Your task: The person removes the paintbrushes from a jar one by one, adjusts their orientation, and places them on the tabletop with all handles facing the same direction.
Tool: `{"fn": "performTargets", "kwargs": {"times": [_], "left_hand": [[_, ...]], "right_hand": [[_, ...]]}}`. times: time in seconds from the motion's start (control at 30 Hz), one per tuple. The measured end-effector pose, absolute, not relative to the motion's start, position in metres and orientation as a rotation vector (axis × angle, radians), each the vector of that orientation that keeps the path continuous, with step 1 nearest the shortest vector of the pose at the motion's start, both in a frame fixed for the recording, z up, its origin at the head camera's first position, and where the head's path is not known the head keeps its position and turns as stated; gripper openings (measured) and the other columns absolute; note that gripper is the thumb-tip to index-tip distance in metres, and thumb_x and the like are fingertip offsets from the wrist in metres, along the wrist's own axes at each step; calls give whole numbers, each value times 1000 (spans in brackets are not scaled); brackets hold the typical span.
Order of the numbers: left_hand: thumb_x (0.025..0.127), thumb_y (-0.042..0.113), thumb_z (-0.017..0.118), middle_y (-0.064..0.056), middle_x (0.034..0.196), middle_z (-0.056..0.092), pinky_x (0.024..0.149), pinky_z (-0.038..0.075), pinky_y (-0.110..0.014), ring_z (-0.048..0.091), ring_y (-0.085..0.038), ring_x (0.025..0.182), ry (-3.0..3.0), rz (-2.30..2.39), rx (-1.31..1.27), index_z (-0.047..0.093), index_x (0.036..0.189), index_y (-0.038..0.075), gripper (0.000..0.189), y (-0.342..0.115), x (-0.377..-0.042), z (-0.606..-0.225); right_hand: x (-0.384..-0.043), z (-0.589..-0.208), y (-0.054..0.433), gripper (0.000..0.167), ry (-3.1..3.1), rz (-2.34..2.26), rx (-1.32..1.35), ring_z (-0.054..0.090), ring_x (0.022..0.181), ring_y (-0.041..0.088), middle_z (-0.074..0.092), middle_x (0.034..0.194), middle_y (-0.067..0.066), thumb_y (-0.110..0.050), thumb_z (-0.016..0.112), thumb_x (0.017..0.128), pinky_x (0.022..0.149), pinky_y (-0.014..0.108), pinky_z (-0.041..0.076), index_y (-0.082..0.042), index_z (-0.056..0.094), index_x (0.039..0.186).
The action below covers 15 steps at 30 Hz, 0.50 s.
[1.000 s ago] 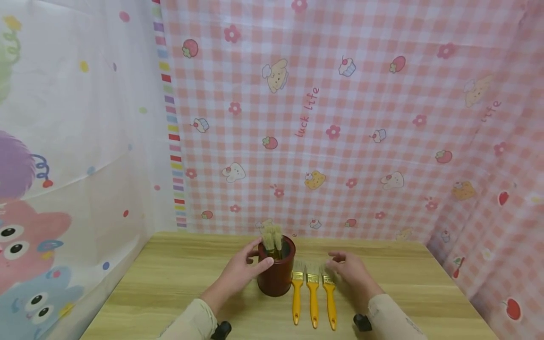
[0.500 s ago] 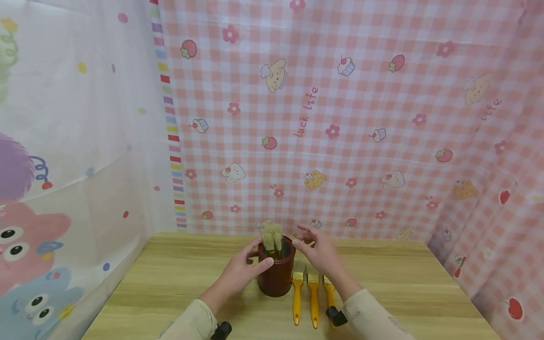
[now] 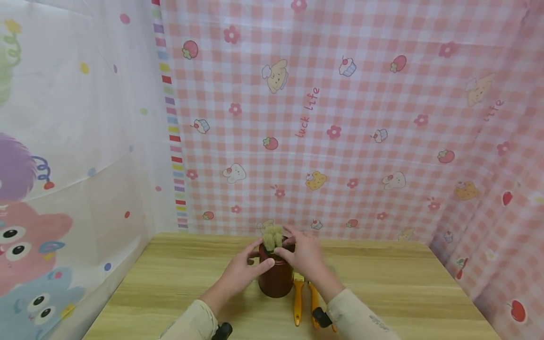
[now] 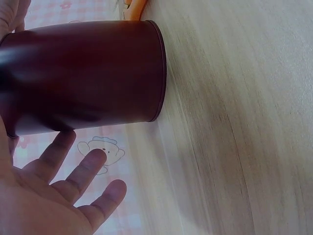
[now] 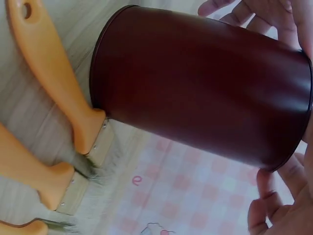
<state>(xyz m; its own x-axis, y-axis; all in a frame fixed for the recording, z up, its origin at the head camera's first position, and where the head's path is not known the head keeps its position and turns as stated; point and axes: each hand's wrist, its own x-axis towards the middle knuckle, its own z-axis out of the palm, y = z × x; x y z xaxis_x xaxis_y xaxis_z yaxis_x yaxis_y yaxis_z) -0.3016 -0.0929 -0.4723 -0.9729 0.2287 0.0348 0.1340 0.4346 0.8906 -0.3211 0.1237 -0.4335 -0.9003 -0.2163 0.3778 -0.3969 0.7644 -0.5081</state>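
Head view: the pot [image 3: 276, 282] is stood upright on the table [image 3: 170, 276], its rim held by the left hand [image 3: 240, 269] from nine o'clock, the thumb near seven, other fingers loosely spread. The upright brushes [image 3: 272, 237] are contained in it, bristles uppermost, between the two hands. They are met from three o'clock by the right hand [image 3: 303, 252], thumb and fingertips curved narrowly about them; whether they are pinched cannot be told. Three loose brushes [image 3: 298, 302] are laid around four o'clock from the pot, partly hidden by the right arm.
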Motion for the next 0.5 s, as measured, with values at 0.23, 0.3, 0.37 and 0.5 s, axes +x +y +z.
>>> {"fn": "performTargets", "kwargs": {"times": [0.23,0.3,0.37,0.5], "left_hand": [[100,61,69,-18,159,56,107,51,-69,55,-52,140,2554,1618,327,38,167,33,80,-92,-303,-473],[100,61,69,-18,159,56,106,51,-69,55,-52,140,2558,1613,324,37,167,33,80,-92,-302,-473],[100,61,69,-17,159,56,106,51,-69,55,-52,140,2560,1611,320,37,167,33,80,-92,-302,-472],[100,61,69,-17,159,56,106,50,-69,55,-52,140,2562,1610,320,37,167,33,80,-92,-301,-472]], "right_hand": [[-319,-430,115,68,-2692,742,401,65,118,38,83,101,3,-31,83,96,116,59,41,-15,56,157],[-319,-431,114,68,-2678,742,388,66,116,37,82,100,3,-29,84,96,115,59,42,-15,57,156],[-319,-432,114,67,-2655,765,386,66,114,36,82,100,3,-28,84,95,115,60,42,-14,57,155],[-320,-433,116,66,-2575,828,431,72,102,32,83,96,4,-22,85,94,114,62,44,-12,57,153]]}}
